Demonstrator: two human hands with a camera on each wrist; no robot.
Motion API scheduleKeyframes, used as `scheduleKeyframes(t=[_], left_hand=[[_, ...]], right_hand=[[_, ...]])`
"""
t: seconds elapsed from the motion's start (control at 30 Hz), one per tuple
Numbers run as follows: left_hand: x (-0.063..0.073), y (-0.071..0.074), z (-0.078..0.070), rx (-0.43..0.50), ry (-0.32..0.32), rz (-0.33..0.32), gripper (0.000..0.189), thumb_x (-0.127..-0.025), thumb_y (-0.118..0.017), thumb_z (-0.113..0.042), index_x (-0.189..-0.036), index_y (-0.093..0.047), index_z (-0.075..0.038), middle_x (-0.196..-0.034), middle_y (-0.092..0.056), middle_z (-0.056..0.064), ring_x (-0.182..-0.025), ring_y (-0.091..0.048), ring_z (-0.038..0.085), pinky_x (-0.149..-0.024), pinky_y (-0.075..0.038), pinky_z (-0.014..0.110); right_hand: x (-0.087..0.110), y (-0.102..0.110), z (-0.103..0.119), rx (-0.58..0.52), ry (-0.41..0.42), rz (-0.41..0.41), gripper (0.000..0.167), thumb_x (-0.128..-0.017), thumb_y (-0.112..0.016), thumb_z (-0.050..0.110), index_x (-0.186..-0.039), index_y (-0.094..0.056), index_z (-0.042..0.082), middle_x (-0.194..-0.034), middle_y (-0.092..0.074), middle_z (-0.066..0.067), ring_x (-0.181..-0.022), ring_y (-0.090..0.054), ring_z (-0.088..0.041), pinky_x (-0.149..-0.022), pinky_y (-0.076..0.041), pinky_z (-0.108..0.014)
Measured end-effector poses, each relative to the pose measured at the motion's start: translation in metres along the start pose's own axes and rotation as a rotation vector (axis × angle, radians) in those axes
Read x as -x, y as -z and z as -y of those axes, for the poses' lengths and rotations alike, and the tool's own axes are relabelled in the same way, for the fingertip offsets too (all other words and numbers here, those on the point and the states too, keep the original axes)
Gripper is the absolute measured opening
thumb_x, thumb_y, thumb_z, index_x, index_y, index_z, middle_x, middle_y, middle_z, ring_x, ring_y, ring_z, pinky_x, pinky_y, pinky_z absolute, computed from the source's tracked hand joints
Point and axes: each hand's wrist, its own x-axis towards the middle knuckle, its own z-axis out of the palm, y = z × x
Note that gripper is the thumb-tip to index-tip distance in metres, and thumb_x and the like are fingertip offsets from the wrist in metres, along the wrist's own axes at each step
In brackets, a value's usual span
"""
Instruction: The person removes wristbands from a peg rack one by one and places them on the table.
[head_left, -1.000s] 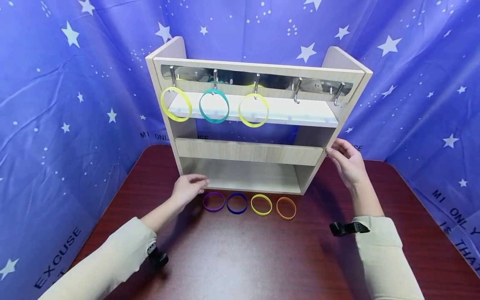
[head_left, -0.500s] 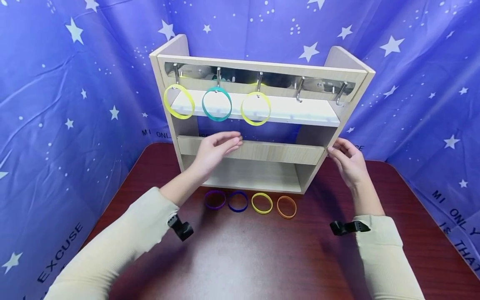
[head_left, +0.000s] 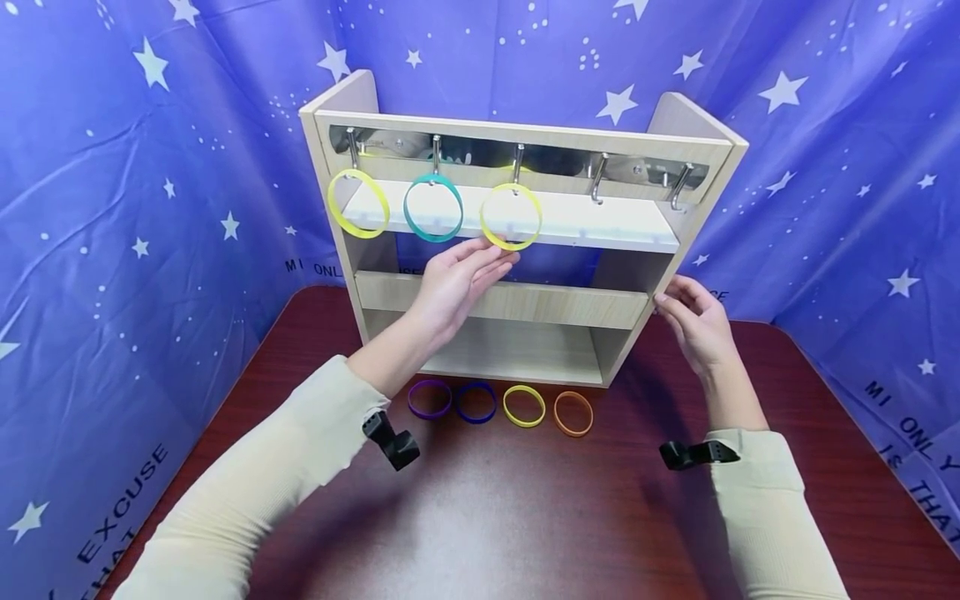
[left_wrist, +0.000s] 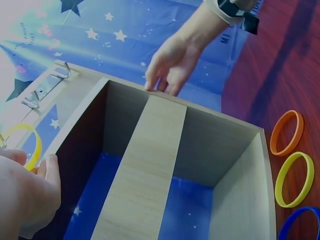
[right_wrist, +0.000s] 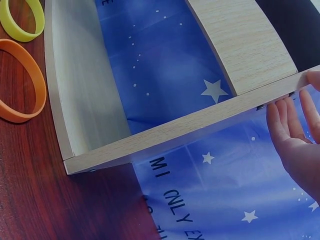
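Observation:
A small wooden shelf (head_left: 498,307) carries a row of metal hooks. From its third hook hangs a yellow silicone wristband (head_left: 537,218), and my left hand (head_left: 457,287) pinches the lower rim of it, thumb in front. The left wrist view shows the same hand (left_wrist: 30,192) at the band's edge. Two other wristbands hang further left, one yellow (head_left: 384,204) and one teal (head_left: 459,207). My right hand (head_left: 697,321) grips the shelf's right side panel; in the right wrist view its fingers (right_wrist: 282,117) lie along the outer face with the thumb on the front edge.
On the dark red table (head_left: 525,508), a purple band (head_left: 430,417), a blue band (head_left: 476,421), a yellow band (head_left: 523,424) and an orange band (head_left: 572,434) lie in a row before the shelf. Two bare hooks (head_left: 597,187) are at the right. A starry blue curtain (head_left: 825,167) surrounds everything.
My left hand has risen from beside the purple band on the table, moving up and right to the hanging yellow wristband, and now pinches it. The right hand stays on the side panel.

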Motion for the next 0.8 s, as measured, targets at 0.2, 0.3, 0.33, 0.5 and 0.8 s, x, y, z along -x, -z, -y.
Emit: scheduleKeyframes(t=[0.2,0.3,0.33,0.5,0.8], left_hand=[[0.001,-0.002,0.0,0.052,-0.075,0.003,0.028,-0.095,-0.055,-0.001,-0.122,-0.057,0.007,-0.1,-0.069,0.008,-0.088,-0.07,0.01,-0.093,-0.057,0.024],[0.001,-0.004,0.002,0.07,-0.114,-0.004,0.015,-0.094,-0.056,0.001,-0.108,-0.061,0.004,-0.088,-0.07,0.001,-0.084,-0.071,0.01,-0.09,-0.058,0.023],[0.001,-0.004,0.002,0.075,-0.122,-0.007,0.011,-0.094,-0.056,0.001,-0.103,-0.062,0.002,-0.086,-0.07,0.0,-0.083,-0.071,0.01,-0.088,-0.059,0.023],[0.001,-0.007,0.003,0.125,-0.167,-0.008,0.009,-0.092,-0.056,0.005,-0.092,-0.062,-0.003,-0.083,-0.071,0.0,-0.079,-0.072,0.011,-0.082,-0.061,0.021],[0.006,-0.016,-0.004,0.133,-0.222,0.007,0.008,-0.091,-0.058,0.006,-0.093,-0.062,-0.001,-0.089,-0.07,0.002,-0.078,-0.072,0.011,-0.083,-0.061,0.022]], right_hand=[[0.0,0.0,0.001,0.001,0.005,0.008,0.025,-0.089,-0.056,-0.012,-0.1,-0.066,0.008,-0.089,-0.065,0.0,-0.079,-0.065,-0.008,-0.074,-0.057,-0.016],[-0.001,0.0,0.001,0.004,0.003,0.007,0.025,-0.089,-0.056,-0.012,-0.1,-0.065,0.008,-0.089,-0.065,0.0,-0.08,-0.064,-0.008,-0.075,-0.057,-0.016],[-0.001,0.0,0.001,0.004,0.001,0.007,0.025,-0.089,-0.056,-0.012,-0.1,-0.065,0.008,-0.089,-0.065,0.0,-0.08,-0.064,-0.008,-0.075,-0.057,-0.016],[0.0,0.0,0.0,0.003,-0.005,0.005,0.025,-0.089,-0.056,-0.012,-0.1,-0.065,0.008,-0.089,-0.064,0.001,-0.08,-0.064,-0.008,-0.075,-0.057,-0.016],[-0.001,0.0,0.0,0.001,-0.008,-0.002,0.025,-0.089,-0.055,-0.011,-0.099,-0.066,0.008,-0.089,-0.064,0.001,-0.08,-0.064,-0.008,-0.074,-0.056,-0.016]])
